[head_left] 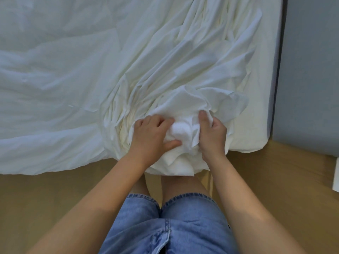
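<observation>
1. Nearest in, below both wrists: faded blue denim shorts [165, 226] and a tan wooden floor [55, 198]. The person is standing right up against the bed edge.
2. The left hand [154, 136] has its fingers curled and its thumb dug in, grasping a gathered bunch of the crumpled white cotton sheet [165, 70].
3. The right hand [211, 134], just beside it, is clenched round the same bunch with the thumb laid on top. Between the two hands a fluffy white wad [181, 130] pokes out, brighter than the sheet. I can't tell whether it is filling or another layer.
4. Beyond the knuckles, tight pleats fan away from the grip. Far off to the left of the left hand, the sheet lies looser and flatter over the bed.
5. Out past the right hand the corner of the white mattress [256, 136] shows, then a flat grey panel [308, 70].
6. My read: this is the gathering step, with cloth being fed in hand over hand. The next move would call for one hand to hold firm while the other lets go and reaches further up the pleats for a fresh hold.
</observation>
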`<state>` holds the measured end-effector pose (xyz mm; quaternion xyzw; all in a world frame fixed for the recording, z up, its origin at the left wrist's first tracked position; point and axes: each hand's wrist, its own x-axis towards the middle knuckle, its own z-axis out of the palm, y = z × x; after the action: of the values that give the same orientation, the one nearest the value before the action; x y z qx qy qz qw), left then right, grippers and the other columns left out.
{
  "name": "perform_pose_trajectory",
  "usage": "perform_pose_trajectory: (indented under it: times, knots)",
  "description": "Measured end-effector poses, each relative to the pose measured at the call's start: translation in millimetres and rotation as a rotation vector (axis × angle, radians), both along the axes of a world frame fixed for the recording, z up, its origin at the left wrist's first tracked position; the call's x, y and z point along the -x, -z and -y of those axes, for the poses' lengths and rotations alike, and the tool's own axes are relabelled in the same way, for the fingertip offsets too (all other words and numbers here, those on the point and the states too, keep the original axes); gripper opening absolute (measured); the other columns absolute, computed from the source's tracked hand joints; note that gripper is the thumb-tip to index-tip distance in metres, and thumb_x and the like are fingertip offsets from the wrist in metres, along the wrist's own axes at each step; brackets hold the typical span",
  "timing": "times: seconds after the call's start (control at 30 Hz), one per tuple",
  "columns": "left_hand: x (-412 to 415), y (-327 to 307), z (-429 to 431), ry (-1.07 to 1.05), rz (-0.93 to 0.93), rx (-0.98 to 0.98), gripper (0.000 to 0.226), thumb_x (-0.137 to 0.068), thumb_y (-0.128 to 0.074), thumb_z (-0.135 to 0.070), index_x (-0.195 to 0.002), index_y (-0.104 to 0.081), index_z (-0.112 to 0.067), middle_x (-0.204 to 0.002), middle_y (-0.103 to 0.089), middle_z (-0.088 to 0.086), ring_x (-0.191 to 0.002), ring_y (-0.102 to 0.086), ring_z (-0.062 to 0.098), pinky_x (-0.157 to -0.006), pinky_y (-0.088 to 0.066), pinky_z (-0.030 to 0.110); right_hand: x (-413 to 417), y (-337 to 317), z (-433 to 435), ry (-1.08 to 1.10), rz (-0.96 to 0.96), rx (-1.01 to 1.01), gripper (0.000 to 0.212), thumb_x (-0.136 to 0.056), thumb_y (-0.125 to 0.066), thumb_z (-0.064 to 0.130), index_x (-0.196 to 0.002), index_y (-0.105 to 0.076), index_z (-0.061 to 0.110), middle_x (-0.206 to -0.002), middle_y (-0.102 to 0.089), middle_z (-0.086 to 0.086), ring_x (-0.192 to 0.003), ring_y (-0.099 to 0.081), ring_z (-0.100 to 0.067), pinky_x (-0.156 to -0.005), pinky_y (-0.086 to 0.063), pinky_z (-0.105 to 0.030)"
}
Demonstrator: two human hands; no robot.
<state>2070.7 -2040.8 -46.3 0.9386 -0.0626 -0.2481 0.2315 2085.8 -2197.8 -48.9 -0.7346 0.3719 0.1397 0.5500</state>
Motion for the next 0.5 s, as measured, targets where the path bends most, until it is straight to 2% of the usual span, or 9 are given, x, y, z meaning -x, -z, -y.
perform_pose_trajectory:
  times: [0.1,0.17,0.27,0.33,0.4,0.43,0.47,0.5]
  knots:
    - [3,7,-4,0.057,0.033,-0.001,0.058,-0.082,-0.065,-0.045,-0.132,-0.054,-0.019,-0.118,-0.055,0.007,-0.112,-0.048,0.027,-0.096,-0.025,0.038,15,7,17,-0.064,0.000,0.063,0.048,-0.090,-0.057,0.042,-0.065,-0.054,0.001,-0.060,-0.054,-0.003,-0.060,-0.053,-0.013,-0.059,-0.044,-0.029]
    - [3,8,-1,0.083,0.068,-0.018,0.053,-0.079,-0.070,-0.036,-0.126,-0.058,-0.015,-0.111,-0.058,0.010,-0.104,-0.052,0.031,-0.091,-0.030,0.042,20,10,21,-0.089,-0.045,0.072,0.044,-0.090,-0.054,0.046,-0.064,-0.053,0.011,-0.062,-0.056,0.002,-0.061,-0.055,-0.011,-0.061,-0.044,-0.027]
    - [3,5,5,0.104,0.135,-0.023,0.042,-0.075,-0.074,-0.024,-0.113,-0.065,-0.010,-0.102,-0.062,0.012,-0.092,-0.057,0.033,-0.082,-0.037,0.044,14,2,19,-0.138,-0.080,0.131,0.030,-0.089,-0.055,0.048,-0.085,-0.057,0.018,-0.082,-0.060,0.008,-0.081,-0.059,-0.012,-0.068,-0.044,-0.024]
    - [1,2,6,0.108,0.194,0.022,0.025,-0.073,-0.074,-0.013,-0.096,-0.069,-0.006,-0.091,-0.065,0.013,-0.079,-0.061,0.033,-0.072,-0.042,0.043,7,-12,15,-0.226,0.069,0.334,0.029,-0.086,-0.061,0.042,-0.099,-0.052,0.017,-0.089,-0.051,0.009,-0.085,-0.051,-0.011,-0.071,-0.038,-0.021]
    - [-2,-2,4,0.081,0.219,0.112,0.012,-0.074,-0.070,-0.005,-0.084,-0.068,0.000,-0.080,-0.064,0.015,-0.066,-0.061,0.033,-0.060,-0.046,0.041,3,-29,11,-0.405,0.155,0.571,0.035,-0.084,-0.063,0.041,-0.102,-0.052,0.012,-0.093,-0.045,0.005,-0.085,-0.045,-0.014,-0.073,-0.034,-0.022]
    - [-3,-4,2,0.062,0.221,0.165,0.009,-0.075,-0.066,-0.004,-0.082,-0.066,0.002,-0.077,-0.062,0.016,-0.062,-0.059,0.033,-0.054,-0.047,0.039,1,-33,11,-0.489,0.081,0.583,0.038,-0.083,-0.062,0.045,-0.099,-0.052,0.013,-0.093,-0.047,0.004,-0.082,-0.047,-0.014,-0.071,-0.035,-0.024]
    - [-3,-6,1,0.041,0.232,0.213,0.010,-0.077,-0.061,-0.005,-0.080,-0.065,0.004,-0.074,-0.060,0.017,-0.060,-0.058,0.032,-0.050,-0.046,0.037,-1,-36,10,-0.540,-0.069,0.490,0.040,-0.082,-0.060,0.051,-0.097,-0.052,0.014,-0.092,-0.051,0.004,-0.079,-0.050,-0.013,-0.067,-0.037,-0.025]
    - [-1,-8,1,0.025,0.256,0.251,0.015,-0.078,-0.055,-0.007,-0.077,-0.065,0.004,-0.071,-0.058,0.017,-0.057,-0.056,0.031,-0.048,-0.044,0.034,-6,-40,8,-0.538,-0.250,0.294,0.045,-0.081,-0.059,0.055,-0.098,-0.055,0.014,-0.093,-0.057,0.004,-0.080,-0.055,-0.011,-0.066,-0.041,-0.025]
